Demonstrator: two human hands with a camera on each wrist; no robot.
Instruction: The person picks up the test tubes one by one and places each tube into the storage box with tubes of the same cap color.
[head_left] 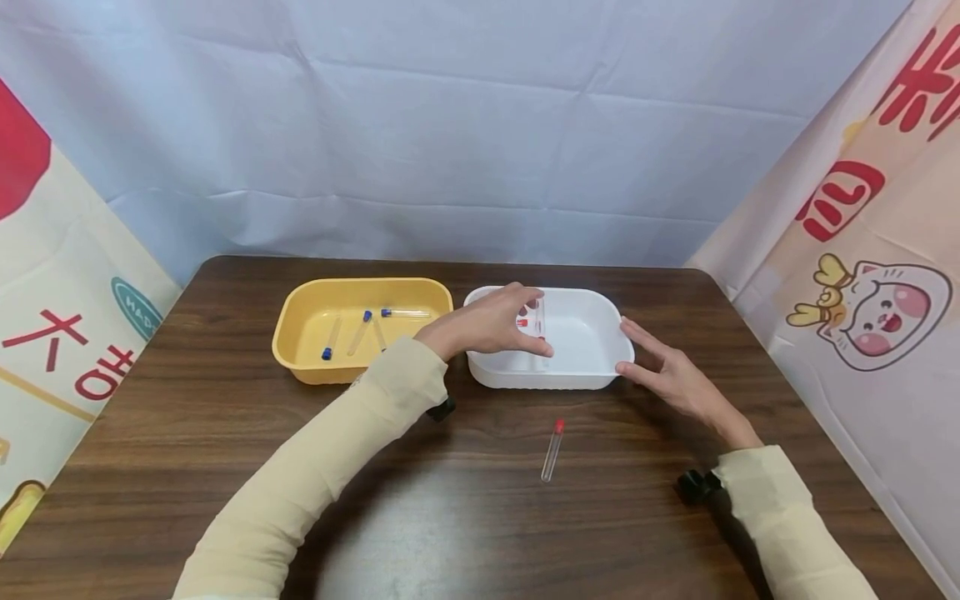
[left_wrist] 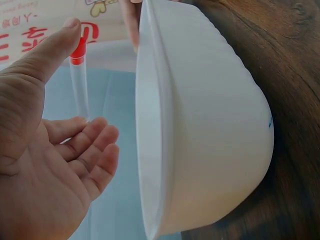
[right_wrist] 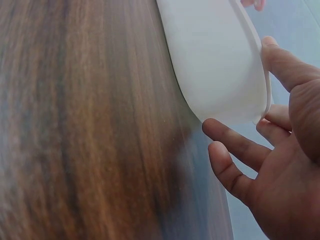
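My left hand [head_left: 487, 323] is over the left part of a white plastic tub [head_left: 555, 381]. It pinches a clear test tube [left_wrist: 79, 92] lengthwise, the thumb on its red cap and the fingertips at the rounded end. Another red-capped tube [head_left: 522, 322] shows inside the tub, partly hidden by that hand. At the tub's right end, my right hand [head_left: 671, 379] rests with spread fingers, thumb and fingertips against the rim and outer wall. One more red-capped test tube [head_left: 552, 452] lies on the table in front of the tub.
Left of the white tub stands a yellow tub [head_left: 281, 337] with several blue-capped tubes, its right front corner partly covered by the left forearm. Both tubs sit on a dark wooden table [head_left: 480, 508]. A pale cloth [head_left: 450, 150] hangs behind it, with printed cloths at the sides.
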